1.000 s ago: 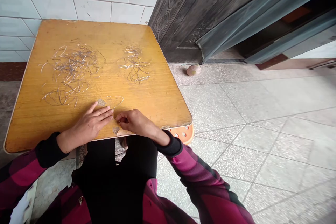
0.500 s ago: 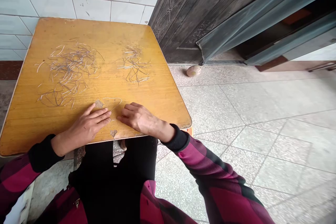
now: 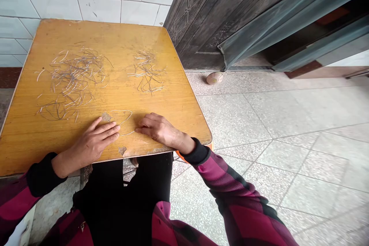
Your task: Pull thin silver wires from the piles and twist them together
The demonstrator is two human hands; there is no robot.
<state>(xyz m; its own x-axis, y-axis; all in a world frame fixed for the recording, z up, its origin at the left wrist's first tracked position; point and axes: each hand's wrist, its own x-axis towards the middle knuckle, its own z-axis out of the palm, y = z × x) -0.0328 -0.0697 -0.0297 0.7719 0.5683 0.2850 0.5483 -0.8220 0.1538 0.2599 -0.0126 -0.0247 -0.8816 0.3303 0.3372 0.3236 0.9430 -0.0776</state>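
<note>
My left hand [image 3: 98, 140] lies flat near the table's front edge, fingers stretched out over part of a thin pale wire [image 3: 128, 133]. Between thumb and fingertips, my right hand [image 3: 158, 128] pinches the right end of that wire. The wire runs from the pinch to my left fingertips, and another stretch of it loops out above them. Under my left fingers its path is hidden. Beyond my left hand spreads a large tangled pile of wires [image 3: 76, 77]. A smaller pile of wires [image 3: 147, 71] lies beyond my right hand.
The yellow wooden table [image 3: 115, 38] has chipped patches near its front edge and stands against a white tiled wall [image 3: 109, 5]. A dark carved door [image 3: 198, 27] and a hanging curtain [image 3: 259, 30] are at the right. A ball-like object [image 3: 215, 78] rests on the floor.
My right hand has drawn slightly right, away from my left hand, with the wire's end. More wire shows between the hands. My left hand stays flat; the view has shifted a little.
</note>
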